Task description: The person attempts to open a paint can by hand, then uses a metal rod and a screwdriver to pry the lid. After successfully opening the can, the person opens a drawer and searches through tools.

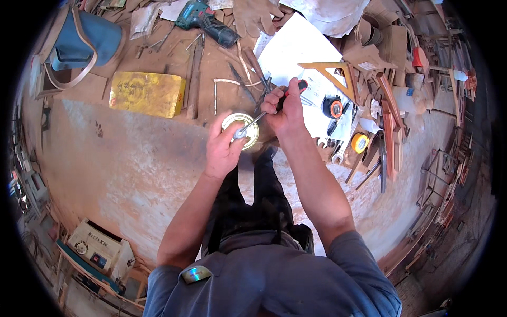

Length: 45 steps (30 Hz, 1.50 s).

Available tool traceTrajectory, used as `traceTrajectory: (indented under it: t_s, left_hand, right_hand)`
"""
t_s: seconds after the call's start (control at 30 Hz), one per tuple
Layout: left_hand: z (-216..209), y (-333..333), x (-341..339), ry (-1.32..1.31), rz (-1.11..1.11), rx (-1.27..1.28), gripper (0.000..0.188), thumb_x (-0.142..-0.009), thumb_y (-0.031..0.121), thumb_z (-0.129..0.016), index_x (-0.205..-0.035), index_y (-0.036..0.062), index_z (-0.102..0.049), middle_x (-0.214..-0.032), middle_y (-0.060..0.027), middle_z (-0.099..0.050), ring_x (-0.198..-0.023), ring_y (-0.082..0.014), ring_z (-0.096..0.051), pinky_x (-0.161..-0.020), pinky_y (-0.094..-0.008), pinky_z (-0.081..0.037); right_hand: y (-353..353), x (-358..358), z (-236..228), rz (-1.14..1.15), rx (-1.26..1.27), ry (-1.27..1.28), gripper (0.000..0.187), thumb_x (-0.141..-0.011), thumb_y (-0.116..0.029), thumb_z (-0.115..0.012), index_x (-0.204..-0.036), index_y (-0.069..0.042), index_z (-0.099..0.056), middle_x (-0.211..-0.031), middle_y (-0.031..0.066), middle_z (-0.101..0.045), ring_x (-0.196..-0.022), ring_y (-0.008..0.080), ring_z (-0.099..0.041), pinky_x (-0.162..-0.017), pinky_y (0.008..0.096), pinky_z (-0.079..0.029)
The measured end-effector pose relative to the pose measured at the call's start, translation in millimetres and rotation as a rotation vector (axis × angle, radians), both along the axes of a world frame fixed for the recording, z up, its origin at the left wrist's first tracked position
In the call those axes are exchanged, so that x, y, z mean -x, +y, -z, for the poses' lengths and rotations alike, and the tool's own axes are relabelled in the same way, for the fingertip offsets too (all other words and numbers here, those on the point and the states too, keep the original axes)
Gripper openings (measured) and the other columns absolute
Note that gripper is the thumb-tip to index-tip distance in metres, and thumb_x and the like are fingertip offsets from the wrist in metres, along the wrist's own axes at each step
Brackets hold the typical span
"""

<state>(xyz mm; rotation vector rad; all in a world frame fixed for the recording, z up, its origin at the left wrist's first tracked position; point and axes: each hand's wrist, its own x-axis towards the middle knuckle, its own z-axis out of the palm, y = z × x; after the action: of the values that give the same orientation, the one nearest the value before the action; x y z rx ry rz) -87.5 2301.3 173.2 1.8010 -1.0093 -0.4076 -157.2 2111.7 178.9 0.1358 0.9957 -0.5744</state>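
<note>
My left hand (224,145) is closed around the left side of a round metal can (256,133) with a pale gold rim. In my right hand (288,110) is a screwdriver (257,118), gripped by its red and black handle. Its metal shaft slants down and left to a small greyish round piece (240,133) in the middle of the can's top. Whether this piece is a cap or a spout I cannot tell. The can is held in front of the bench's near edge, above my legs.
On the bench lie a yellow box (147,94), a blue welding mask (84,45), a green cordless drill (207,24) and white paper (296,50). Near my right hand are a set square (346,79), tape measures (334,107) and wrenches (338,157). A pale machine (99,248) stands at lower left.
</note>
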Motion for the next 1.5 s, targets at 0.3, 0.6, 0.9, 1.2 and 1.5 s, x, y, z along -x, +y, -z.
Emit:
traceTrajectory:
  t_s: [0.3, 0.6, 0.9, 1.2, 1.5]
  left_hand:
    - [2, 1, -1, -0.004, 0.02, -0.017, 0.037, -0.077, 0.003, -0.076, -0.112, 0.0061, -0.068, -0.134, -0.0217, -0.053, -0.119, -0.0386, -0.056, -0.102, -0.0433, -0.046]
    - [0, 2, 0, -0.006, 0.018, -0.038, 0.037, -0.076, 0.004, -0.076, -0.111, 0.0059, -0.068, -0.133, -0.021, -0.053, -0.12, -0.0385, -0.055, -0.103, -0.0433, -0.045]
    - [-1, 2, -1, -0.013, 0.048, -0.063, 0.034, -0.079, 0.004, -0.065, -0.113, 0.0035, -0.065, -0.135, -0.0227, -0.05, -0.121, -0.0395, -0.054, -0.105, -0.043, -0.043]
    - [-7, 1, -3, -0.04, 0.04, -0.101, 0.035, -0.078, 0.008, -0.074, -0.111, 0.0064, -0.067, -0.136, -0.0214, -0.05, -0.119, -0.0409, -0.054, -0.102, -0.0434, -0.046]
    - [-9, -2, -6, -0.063, 0.069, -0.107, 0.036, -0.078, 0.009, -0.073, -0.113, 0.0069, -0.065, -0.135, -0.0219, -0.05, -0.119, -0.0416, -0.055, -0.101, -0.0434, -0.047]
  right_hand:
    - [1, -7, -17, -0.165, 0.203, 0.265, 0.038, -0.097, -0.042, -0.063, -0.095, -0.008, -0.046, -0.076, 0.0053, -0.05, -0.057, 0.0188, -0.05, -0.046, 0.0313, -0.042]
    - [-27, 32, 4, -0.772, 1.839, 1.015, 0.066, -0.079, -0.026, -0.08, -0.132, 0.002, -0.051, -0.118, 0.0246, -0.054, -0.12, 0.0432, -0.044, -0.108, 0.0493, -0.034]
    - [-70, 59, -27, -1.64, 2.343, 0.595, 0.03, -0.075, -0.031, -0.079, -0.092, -0.011, -0.067, -0.091, 0.0062, -0.063, -0.092, 0.0274, -0.061, -0.088, 0.043, -0.045]
    - [-73, 44, -17, -1.856, 2.237, 0.528, 0.024, -0.08, -0.036, -0.071, -0.078, -0.013, -0.064, -0.077, 0.0048, -0.065, -0.077, 0.0309, -0.067, -0.063, 0.0466, -0.052]
    - [-81, 40, -3, -1.751, 2.305, 0.359, 0.028, -0.08, -0.039, -0.069, -0.073, -0.012, -0.063, -0.07, 0.0072, -0.064, -0.069, 0.034, -0.065, -0.059, 0.0475, -0.051]
